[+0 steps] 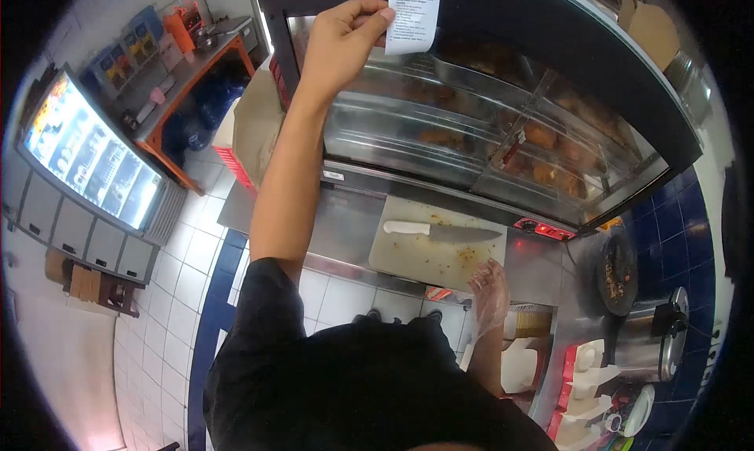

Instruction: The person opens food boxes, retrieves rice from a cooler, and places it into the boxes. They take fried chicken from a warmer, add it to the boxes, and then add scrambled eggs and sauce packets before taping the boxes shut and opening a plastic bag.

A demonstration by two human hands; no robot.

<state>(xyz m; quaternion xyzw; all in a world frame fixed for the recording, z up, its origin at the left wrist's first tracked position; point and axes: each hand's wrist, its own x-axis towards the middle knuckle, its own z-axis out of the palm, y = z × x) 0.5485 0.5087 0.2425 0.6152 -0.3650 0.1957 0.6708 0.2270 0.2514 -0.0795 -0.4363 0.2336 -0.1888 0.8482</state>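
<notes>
My left hand (349, 38) is raised in front of the glass food warmer (377, 137), pinching a printed paper receipt (412, 19) by its left edge between thumb and fingers. Down at the counter, my right hand (488, 287) wears a clear plastic glove and hangs by the near right corner of a white cutting board (385, 254). Its fingers look loosely extended, with nothing seen in them. Across the board lies a knife (463, 234), its white handle to the left. Brown crumbs are scattered around the blade.
Pieces of fried food (542, 134) sit on shelves inside the warmer. To the right are a stone mortar (616, 274), a steel pot (648, 341) and open red-and-white boxes (581, 380). A lit display fridge (90, 152) and an orange-framed table (188, 82) stand at left.
</notes>
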